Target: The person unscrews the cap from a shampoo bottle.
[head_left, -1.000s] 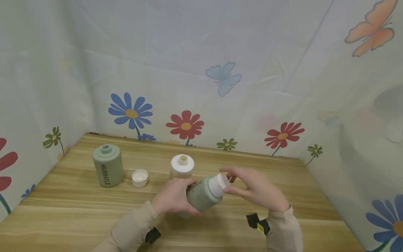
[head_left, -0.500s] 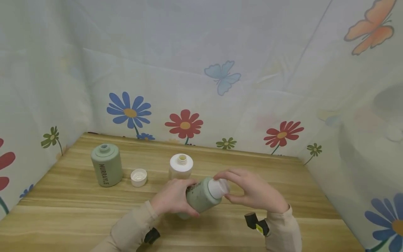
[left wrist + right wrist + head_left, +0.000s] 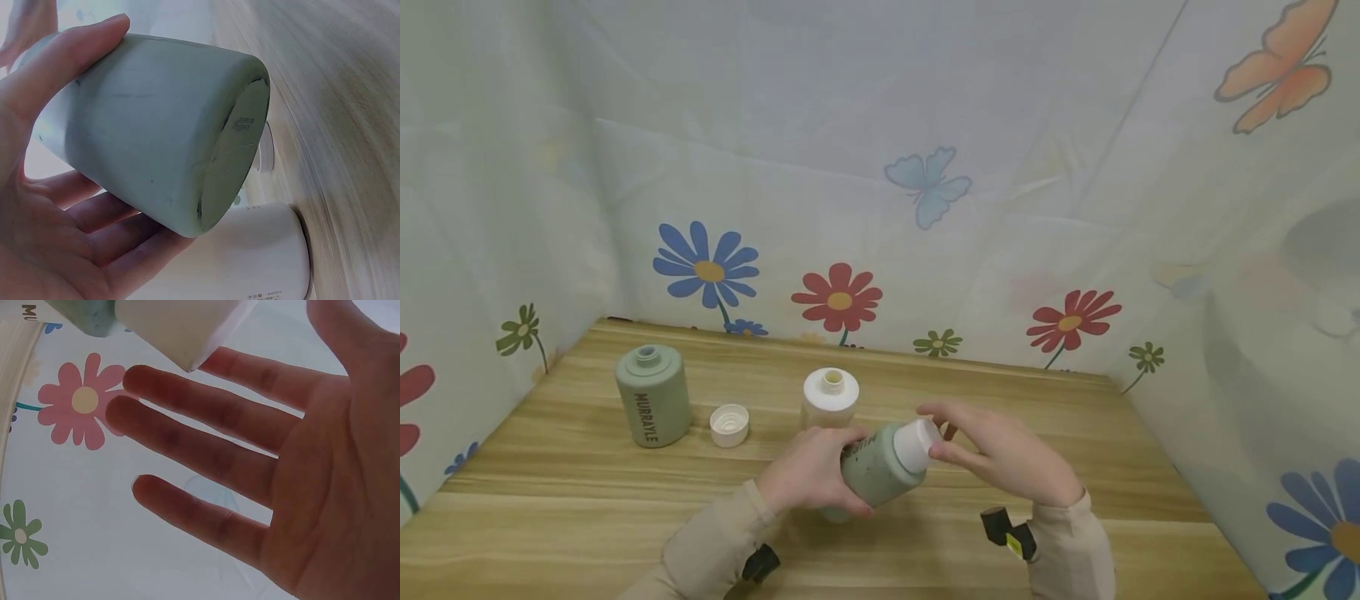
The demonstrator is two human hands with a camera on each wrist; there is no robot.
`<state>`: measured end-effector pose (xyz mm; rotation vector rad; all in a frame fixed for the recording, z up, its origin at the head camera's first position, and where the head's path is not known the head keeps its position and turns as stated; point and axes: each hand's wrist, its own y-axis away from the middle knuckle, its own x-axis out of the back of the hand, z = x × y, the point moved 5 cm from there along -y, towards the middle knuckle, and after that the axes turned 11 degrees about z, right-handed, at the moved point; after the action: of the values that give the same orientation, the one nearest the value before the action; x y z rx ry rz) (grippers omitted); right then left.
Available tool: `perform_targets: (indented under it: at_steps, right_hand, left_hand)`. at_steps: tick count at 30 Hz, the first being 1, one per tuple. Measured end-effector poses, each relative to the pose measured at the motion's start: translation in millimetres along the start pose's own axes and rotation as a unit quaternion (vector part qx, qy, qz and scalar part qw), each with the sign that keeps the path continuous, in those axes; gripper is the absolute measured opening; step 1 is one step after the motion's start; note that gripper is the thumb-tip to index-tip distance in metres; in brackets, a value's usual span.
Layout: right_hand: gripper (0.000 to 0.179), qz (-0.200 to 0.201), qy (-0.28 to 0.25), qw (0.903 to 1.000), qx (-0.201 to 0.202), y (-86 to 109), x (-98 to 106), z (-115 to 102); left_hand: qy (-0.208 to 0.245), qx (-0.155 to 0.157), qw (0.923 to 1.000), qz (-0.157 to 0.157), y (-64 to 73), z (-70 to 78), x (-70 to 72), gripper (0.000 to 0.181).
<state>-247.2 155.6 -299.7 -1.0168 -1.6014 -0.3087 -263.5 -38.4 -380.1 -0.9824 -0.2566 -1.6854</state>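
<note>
My left hand [image 3: 812,471] grips a sage-green bottle [image 3: 883,468], tilted so its white cap [image 3: 915,444] points up and to the right. In the left wrist view, the thumb lies along one side of the bottle and the fingers along the other, with the base facing outward. My right hand [image 3: 1003,450] pinches the cap at its outer end between thumb and index finger. The right wrist view shows the other fingers [image 3: 187,447] spread straight, away from the cap. Just behind the left hand stands an uncapped white bottle [image 3: 830,396], partly hidden.
A second sage-green bottle [image 3: 653,398], lettered MURRAYLE and uncapped, stands at the left of the wooden table [image 3: 602,517]. Beside it a loose white cap [image 3: 729,425] lies with its hollow side up. Floral curtains [image 3: 760,133] enclose the table's back and sides.
My right hand's fingers came over the cap half a second ago, and are now back at its outer end. The left hand and the tilted bottle have barely moved.
</note>
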Motion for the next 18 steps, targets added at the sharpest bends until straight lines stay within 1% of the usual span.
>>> perform_targets:
  at_steps: [5,10,13,18]
  right_hand:
    - [0.037,-0.001,0.005,0.9999,0.009,-0.1,-2.5,-0.5]
    - [0.039,-0.007,0.011,0.9994,0.031,0.9,-3.0,-1.6]
    - [0.041,-0.011,0.017,0.9978,0.063,1.3,-2.9,-3.7]
    - [0.045,0.004,0.012,0.9898,0.142,2.4,-1.2,-9.1]
  left_hand:
    - [-0.004,-0.002,0.9999,-0.010,0.6,0.2,-2.8,0.070]
    - [-0.011,-0.013,0.9998,-0.013,1.5,1.6,-5.0,0.072]
    - [-0.023,-0.019,0.9995,-0.010,1.8,2.0,-5.6,0.073]
    - [-0.031,-0.020,0.9993,-0.012,2.0,2.5,-6.3,0.075]
